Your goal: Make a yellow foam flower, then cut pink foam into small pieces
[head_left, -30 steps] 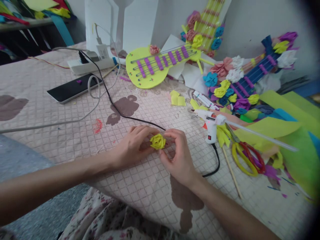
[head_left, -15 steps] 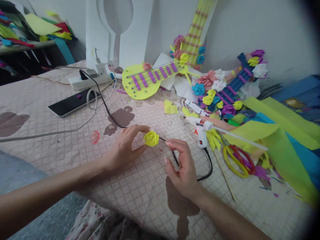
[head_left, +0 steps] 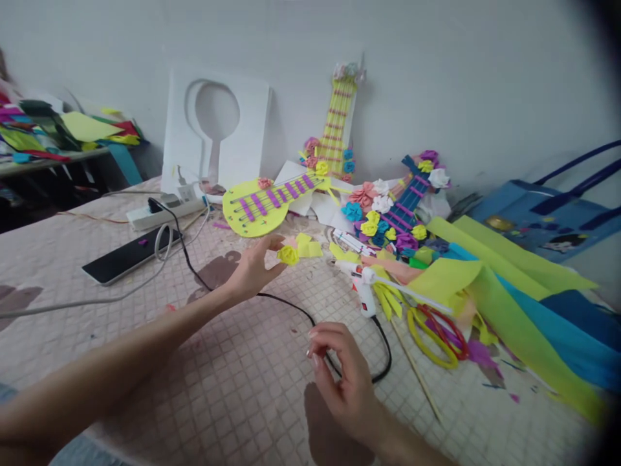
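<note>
A small yellow crepe-paper rose [head_left: 288,255] is pinched between the thumb and fingers of my left hand [head_left: 255,266], above the table and in front of the yellow paper guitar [head_left: 257,207]. Yellow paper pieces [head_left: 308,246] lie just behind the rose. My right hand [head_left: 345,375] is nearer to me over the table, fingers loosely curled, thumb close to them, nothing visible in it. The black cord of the white glue gun [head_left: 365,291] runs behind that hand. The glue gun rests on the table to its upper right, a glue stick jutting from its back.
Scissors [head_left: 436,336] with yellow and red handles and a thin wooden stick [head_left: 414,369] lie at the right. Yellow and blue paper sheets [head_left: 524,323] spread beyond them. A blue flowered guitar [head_left: 405,204] leans behind. A phone [head_left: 130,255] and power strip [head_left: 165,212] are at left.
My left hand has carried the yellow rose forward toward the guitar. My right hand has drawn back toward me, its fingers curling closer together. The camera view has tilted up.
</note>
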Tool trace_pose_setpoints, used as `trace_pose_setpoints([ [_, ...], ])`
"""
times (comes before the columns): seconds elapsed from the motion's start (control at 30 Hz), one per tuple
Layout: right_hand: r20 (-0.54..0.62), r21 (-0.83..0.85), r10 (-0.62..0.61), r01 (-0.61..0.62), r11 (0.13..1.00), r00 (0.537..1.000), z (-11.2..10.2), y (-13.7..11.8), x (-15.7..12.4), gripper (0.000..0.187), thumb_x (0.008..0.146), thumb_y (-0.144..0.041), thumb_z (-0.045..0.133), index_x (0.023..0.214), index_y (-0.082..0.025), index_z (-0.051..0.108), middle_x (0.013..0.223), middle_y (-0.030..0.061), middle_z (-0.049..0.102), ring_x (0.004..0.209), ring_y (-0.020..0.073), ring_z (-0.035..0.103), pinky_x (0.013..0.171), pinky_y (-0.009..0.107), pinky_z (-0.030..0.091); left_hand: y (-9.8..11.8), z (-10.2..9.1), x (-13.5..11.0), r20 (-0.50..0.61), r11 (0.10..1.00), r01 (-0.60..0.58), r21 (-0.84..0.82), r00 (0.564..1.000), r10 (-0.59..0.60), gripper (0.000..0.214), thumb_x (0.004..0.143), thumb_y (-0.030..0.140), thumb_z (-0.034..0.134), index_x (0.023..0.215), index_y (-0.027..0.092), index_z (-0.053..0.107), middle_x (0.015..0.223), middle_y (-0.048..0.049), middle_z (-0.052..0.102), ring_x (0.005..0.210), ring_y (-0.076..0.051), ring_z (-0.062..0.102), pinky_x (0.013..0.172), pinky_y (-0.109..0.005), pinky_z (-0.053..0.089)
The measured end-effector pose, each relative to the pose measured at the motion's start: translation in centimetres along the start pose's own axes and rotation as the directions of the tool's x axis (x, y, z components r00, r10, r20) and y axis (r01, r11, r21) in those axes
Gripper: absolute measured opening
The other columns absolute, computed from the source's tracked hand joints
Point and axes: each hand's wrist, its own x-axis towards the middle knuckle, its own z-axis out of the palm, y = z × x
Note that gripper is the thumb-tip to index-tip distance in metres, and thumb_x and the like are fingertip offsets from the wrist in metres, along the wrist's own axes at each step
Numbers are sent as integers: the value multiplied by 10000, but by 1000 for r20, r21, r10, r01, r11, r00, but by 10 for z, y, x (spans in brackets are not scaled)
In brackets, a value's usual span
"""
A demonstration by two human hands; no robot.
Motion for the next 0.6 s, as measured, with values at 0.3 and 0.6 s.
trace_pose_setpoints([
  [0.3,29,12,24,-24,1000,999,3,1,5,355,801,-31,432,1097,-217,494,989,61,547,783,137,551,671,267,507,-21,-2,-9,24,996,87,27,996,-88,395,764,212,605,1136,170,479,990,-78,649,920,-202,643,828,-389,498],
  [0.6,106,5,116,-117,993,987,8,10,2,328,823,-64,439,1102,-227,495,992,47,544,755,123,540,653,249,484,-23,-10,-12,43,987,138,79,989,-141,412,751,210,599,1139,163,469,1006,-90,656,936,-213,642,835,-406,489],
])
